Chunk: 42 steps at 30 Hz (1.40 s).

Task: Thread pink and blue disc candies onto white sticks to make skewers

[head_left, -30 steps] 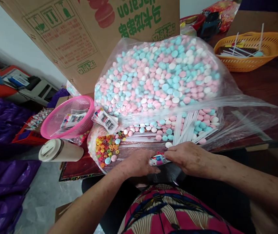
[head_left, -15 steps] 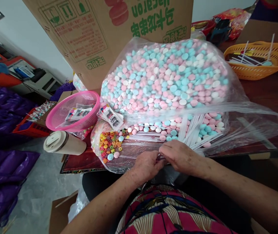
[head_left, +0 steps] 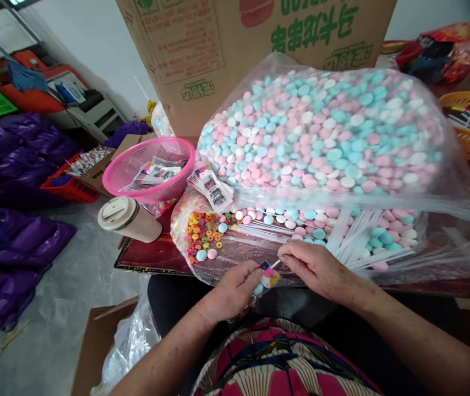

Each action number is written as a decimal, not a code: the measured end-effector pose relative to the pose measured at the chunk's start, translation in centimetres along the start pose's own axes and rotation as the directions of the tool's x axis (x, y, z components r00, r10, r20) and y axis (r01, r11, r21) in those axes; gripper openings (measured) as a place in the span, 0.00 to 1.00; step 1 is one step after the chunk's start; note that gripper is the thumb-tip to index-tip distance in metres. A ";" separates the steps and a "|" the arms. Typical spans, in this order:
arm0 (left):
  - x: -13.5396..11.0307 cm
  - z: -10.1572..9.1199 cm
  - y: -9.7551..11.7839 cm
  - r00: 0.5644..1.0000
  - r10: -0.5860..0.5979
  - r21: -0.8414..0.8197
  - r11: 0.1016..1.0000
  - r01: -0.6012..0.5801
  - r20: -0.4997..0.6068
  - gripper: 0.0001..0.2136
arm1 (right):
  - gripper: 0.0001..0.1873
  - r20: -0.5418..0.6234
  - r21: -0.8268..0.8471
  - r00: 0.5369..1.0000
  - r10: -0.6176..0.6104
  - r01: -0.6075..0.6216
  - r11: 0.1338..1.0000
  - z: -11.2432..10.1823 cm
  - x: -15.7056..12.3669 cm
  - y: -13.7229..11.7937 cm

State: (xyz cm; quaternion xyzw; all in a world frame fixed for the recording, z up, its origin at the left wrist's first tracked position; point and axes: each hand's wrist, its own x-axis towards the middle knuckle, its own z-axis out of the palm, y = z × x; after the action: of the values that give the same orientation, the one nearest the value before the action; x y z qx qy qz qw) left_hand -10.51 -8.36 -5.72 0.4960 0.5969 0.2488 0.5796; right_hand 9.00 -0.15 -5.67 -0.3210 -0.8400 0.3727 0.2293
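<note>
Left hand pinches the printed packet, right hand grips the white stick! That packet sits between the 2 hands: probably light, slick, soft film; best held by the edge. Loose sticks lie just beyond the right hand.

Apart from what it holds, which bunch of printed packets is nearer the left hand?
The fanned bunch beside the pink basket; the other bunch lies inside that basket, farther from the left hand.
</note>
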 end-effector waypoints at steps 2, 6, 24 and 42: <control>-0.1 0.4 -0.4 0.978 0.108 0.172 0.982 -0.077 -0.180 0.14 | 0.12 0.000 0.189 0.988 0.157 -0.154 0.970 1.5 -0.1 -0.2; -0.5 0.8 -1.1 0.954 0.161 0.338 0.939 -0.069 -0.252 0.12 | 0.14 0.160 0.355 0.949 0.272 -0.312 0.881 5.1 -0.5 -1.2; -1.2 -3.8 -1.4 0.988 -0.013 -0.149 0.988 0.036 0.154 0.11 | 0.15 -0.014 -0.435 0.884 -0.468 0.416 0.798 4.7 3.2 -4.2; -3.0 -4.1 -2.9 0.723 0.644 0.890 0.139 -0.433 0.251 0.09 | 0.16 0.690 0.516 0.650 0.320 -0.751 0.413 7.8 2.7 -4.8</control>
State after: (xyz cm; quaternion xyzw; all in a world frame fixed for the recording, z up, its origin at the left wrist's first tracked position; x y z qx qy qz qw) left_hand -15.69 -10.97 -6.13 0.8801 0.4604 0.1149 0.0150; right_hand 0.50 -4.49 -6.39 -0.3457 -0.4649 0.8149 -0.0156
